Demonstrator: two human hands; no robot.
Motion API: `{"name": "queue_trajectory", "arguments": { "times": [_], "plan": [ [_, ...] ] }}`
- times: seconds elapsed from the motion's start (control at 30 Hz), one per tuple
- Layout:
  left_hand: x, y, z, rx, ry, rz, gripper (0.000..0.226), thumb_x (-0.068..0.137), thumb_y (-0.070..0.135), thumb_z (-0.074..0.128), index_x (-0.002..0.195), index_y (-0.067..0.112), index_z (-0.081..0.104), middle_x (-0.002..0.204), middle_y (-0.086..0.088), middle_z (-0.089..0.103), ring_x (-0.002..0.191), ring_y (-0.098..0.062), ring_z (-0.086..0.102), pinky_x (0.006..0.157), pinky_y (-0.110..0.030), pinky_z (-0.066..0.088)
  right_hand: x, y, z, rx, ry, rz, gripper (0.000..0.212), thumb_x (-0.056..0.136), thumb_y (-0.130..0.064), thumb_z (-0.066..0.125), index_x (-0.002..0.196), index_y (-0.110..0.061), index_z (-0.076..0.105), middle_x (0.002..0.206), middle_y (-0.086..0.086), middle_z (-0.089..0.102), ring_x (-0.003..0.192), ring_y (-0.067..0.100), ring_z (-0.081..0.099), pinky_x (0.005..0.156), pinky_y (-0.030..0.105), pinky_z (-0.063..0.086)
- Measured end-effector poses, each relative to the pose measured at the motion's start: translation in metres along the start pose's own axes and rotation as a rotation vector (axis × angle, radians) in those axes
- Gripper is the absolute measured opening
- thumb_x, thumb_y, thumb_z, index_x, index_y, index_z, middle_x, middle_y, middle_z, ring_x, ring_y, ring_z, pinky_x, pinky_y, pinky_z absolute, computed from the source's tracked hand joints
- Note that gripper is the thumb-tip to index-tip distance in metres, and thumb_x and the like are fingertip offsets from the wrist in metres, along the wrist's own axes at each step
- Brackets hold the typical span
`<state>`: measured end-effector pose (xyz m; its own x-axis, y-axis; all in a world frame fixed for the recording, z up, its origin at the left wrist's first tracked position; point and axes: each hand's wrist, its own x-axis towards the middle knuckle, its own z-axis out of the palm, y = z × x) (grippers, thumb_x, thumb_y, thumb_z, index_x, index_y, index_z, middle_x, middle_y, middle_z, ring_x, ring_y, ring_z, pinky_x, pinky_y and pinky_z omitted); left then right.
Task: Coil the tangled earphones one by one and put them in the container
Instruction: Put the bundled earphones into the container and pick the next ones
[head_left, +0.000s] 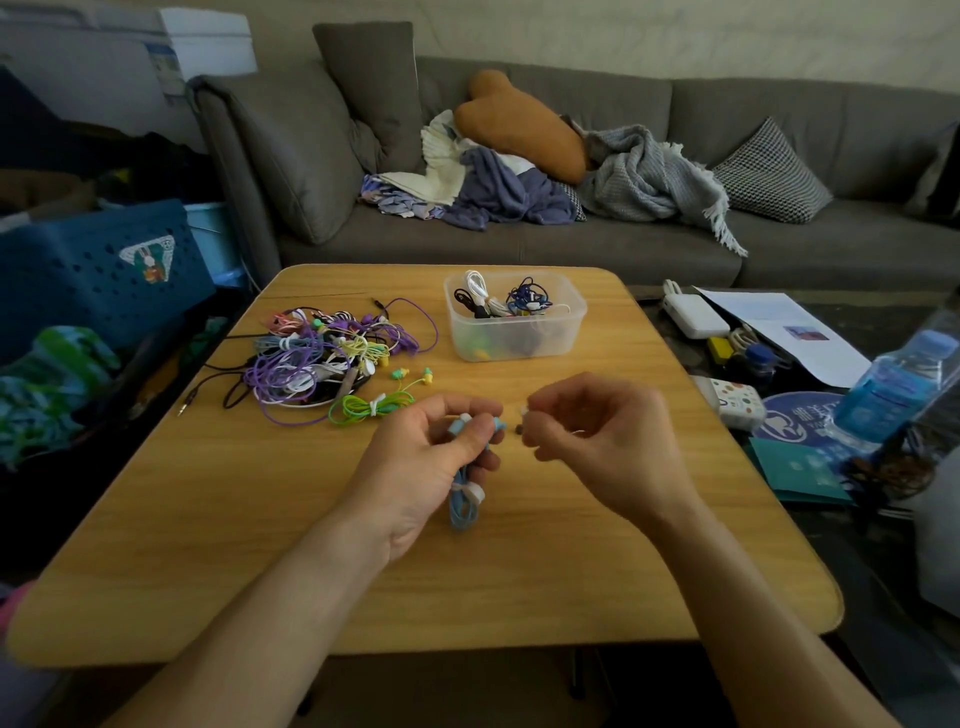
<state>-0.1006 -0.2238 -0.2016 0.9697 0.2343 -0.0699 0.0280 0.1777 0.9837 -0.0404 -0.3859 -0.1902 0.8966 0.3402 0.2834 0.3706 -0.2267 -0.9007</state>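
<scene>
My left hand (423, 467) grips a light blue earphone bundle (464, 506) bound with a white tie; its loop hangs below my fingers over the wooden table (260, 545). My right hand (592, 441) pinches a small white earbud end (524, 413) of the same cable, close beside the left hand. A green coiled earphone (371, 408) with a white tie lies just left of my hands. Behind it sits a tangled pile of earphones (322, 353) in purple, yellow, white and black. A clear plastic container (514, 327) at the table's back holds several coiled earphones.
A grey sofa (571, 223) with cushions and blankets stands behind the table. To the right lie a water bottle (893, 384), papers (779, 332), a white charger (696, 314) and small items. A blue crate (98, 270) stands on the left.
</scene>
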Motion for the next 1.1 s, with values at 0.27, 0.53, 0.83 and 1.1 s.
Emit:
{"name": "queue_trajectory", "arguments": {
  "times": [0.27,0.53,0.83,1.1],
  "plan": [
    [-0.003,0.0007,-0.0013,0.162,0.019,0.189,0.01,0.09,0.006,0.065,0.096,0.011,0.069,0.071,-0.002,0.069,0.063,-0.011,0.063,0.055,-0.024,0.052,-0.0028,0.0007,0.0043,0.056,-0.126,-0.043,0.016,0.075,-0.008,0.083,0.09,-0.01,0.076,0.081,0.001,0.077,0.074,0.016,0.074,0.07,0.029,0.06],
    [-0.0033,0.0012,-0.0018,0.105,0.019,0.178,0.008,0.09,0.008,0.064,0.096,0.009,0.069,0.064,0.001,0.066,0.057,-0.01,0.058,0.053,-0.023,0.048,-0.0015,0.0009,0.005,0.51,-0.162,0.118,0.024,0.07,-0.004,0.075,0.094,-0.002,0.071,0.09,0.018,0.073,0.08,0.026,0.071,0.076,0.036,0.06],
    [-0.0061,0.0018,-0.0019,0.043,-0.02,0.159,0.008,0.089,0.008,0.063,0.096,0.008,0.068,0.063,-0.003,0.064,0.059,-0.013,0.058,0.053,-0.021,0.047,-0.0003,0.0065,0.0017,0.518,-0.265,0.171,0.02,0.071,-0.011,0.077,0.09,-0.01,0.073,0.089,0.015,0.072,0.084,0.024,0.067,0.071,0.033,0.057],
    [-0.0075,0.0033,-0.0031,0.105,-0.044,0.169,0.008,0.091,0.006,0.062,0.093,0.01,0.068,0.063,-0.004,0.064,0.058,-0.012,0.059,0.054,-0.022,0.047,-0.0023,0.0065,0.0013,0.442,-0.296,0.177,0.022,0.074,-0.012,0.075,0.093,-0.003,0.074,0.092,0.016,0.074,0.078,0.022,0.069,0.07,0.032,0.059]
  ]
}}
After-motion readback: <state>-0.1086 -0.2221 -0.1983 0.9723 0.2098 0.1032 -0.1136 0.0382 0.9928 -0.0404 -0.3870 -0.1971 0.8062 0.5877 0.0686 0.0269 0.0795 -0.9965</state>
